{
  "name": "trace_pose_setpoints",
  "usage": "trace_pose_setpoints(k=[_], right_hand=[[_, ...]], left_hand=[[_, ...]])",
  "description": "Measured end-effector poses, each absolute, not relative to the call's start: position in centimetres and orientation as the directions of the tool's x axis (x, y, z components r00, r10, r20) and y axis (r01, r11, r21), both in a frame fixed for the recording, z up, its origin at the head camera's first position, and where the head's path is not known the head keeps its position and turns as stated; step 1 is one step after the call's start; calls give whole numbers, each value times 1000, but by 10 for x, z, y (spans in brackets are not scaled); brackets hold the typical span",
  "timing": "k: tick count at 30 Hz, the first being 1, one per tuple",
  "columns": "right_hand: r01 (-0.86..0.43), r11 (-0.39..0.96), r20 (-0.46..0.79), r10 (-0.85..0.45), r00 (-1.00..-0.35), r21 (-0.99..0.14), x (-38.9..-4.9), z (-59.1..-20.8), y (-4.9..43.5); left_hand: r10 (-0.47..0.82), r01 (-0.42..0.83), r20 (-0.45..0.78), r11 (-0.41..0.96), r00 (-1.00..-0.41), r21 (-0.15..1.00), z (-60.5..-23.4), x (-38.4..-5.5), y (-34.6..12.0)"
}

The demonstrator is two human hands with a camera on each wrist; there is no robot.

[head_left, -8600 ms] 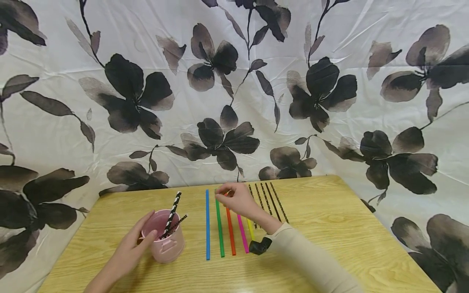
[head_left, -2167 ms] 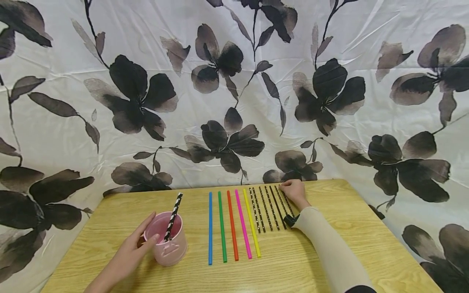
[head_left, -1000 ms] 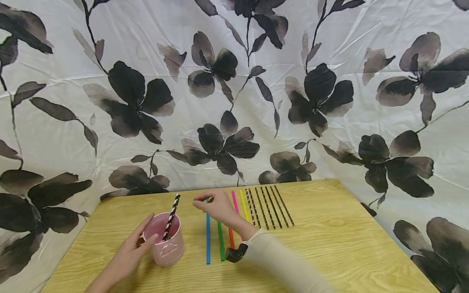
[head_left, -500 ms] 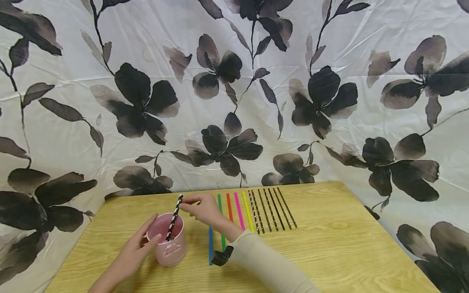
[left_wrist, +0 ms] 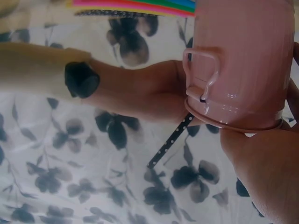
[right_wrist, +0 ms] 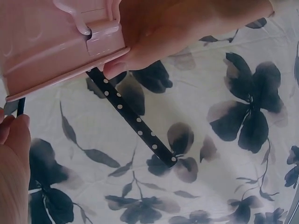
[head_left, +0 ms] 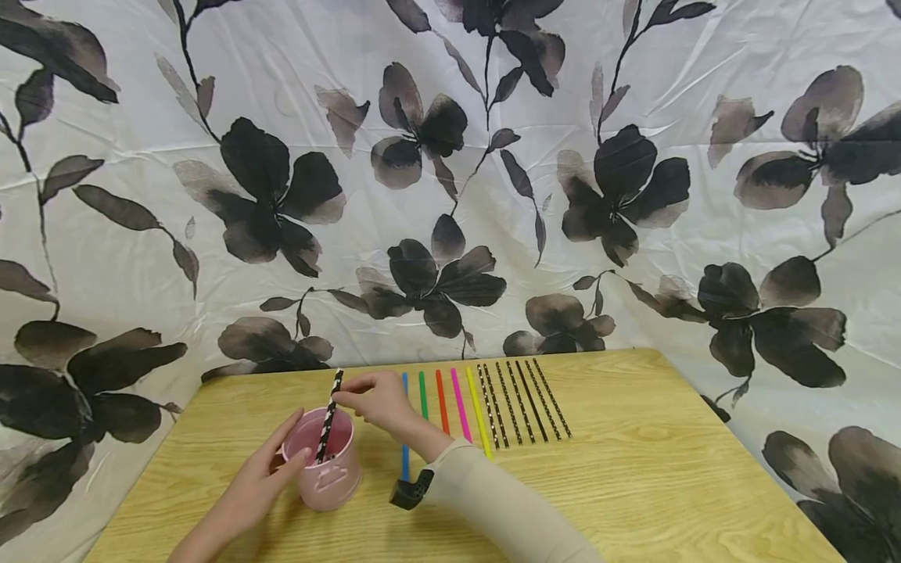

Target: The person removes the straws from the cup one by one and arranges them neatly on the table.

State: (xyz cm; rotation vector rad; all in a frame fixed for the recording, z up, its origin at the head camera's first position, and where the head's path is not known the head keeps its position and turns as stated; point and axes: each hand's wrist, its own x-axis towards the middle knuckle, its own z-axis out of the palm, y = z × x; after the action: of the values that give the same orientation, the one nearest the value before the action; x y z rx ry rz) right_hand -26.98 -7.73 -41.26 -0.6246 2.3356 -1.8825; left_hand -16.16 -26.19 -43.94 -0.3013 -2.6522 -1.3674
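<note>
My left hand [head_left: 271,461] holds a pink bucket [head_left: 331,485] with a small wire handle, its thumb over the near rim. A thick black straw with white dots [head_left: 328,426] leans out of the bucket, and its whole upper length shows below the rim in the right wrist view. At the bucket's right rim is my right hand [head_left: 380,403], fingertips overlapping the dotted straw in the head view. In the right wrist view its thumb and finger pinch a thin black straw [right_wrist: 21,107] at the rim, mostly hidden by the hand.
Blue [head_left: 404,453], green [head_left: 424,395], red [head_left: 442,399], pink [head_left: 461,403] and yellow [head_left: 479,410] straws lie in a row on the wooden table [head_left: 633,485]. Several thin black patterned straws [head_left: 517,403] continue it rightward. A floral cloth [head_left: 535,156] hangs behind.
My right hand has moved from the thin black straws at the right, over the coloured ones, to the bucket. The dotted straw's top has shifted slightly left. My left hand stays on the bucket.
</note>
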Motion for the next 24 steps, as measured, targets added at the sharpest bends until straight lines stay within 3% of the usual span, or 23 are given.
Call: trace_pose_setpoints(k=[13,19,24], right_hand=[[-180,202,111,-312,-943,-963,-265,-412,-87],[-149,100,101,-375,-921,-984,-263,-408,-77],[-183,-24,178,-387,-905,-983,-266,-393,-54]], left_hand=[[135,284,252,552,-958,784,-438,-161,-261],[134,281,249,555,-959,783,-441,-161,-262],[119,272,248,554,-961,787,-442,-162,-262]])
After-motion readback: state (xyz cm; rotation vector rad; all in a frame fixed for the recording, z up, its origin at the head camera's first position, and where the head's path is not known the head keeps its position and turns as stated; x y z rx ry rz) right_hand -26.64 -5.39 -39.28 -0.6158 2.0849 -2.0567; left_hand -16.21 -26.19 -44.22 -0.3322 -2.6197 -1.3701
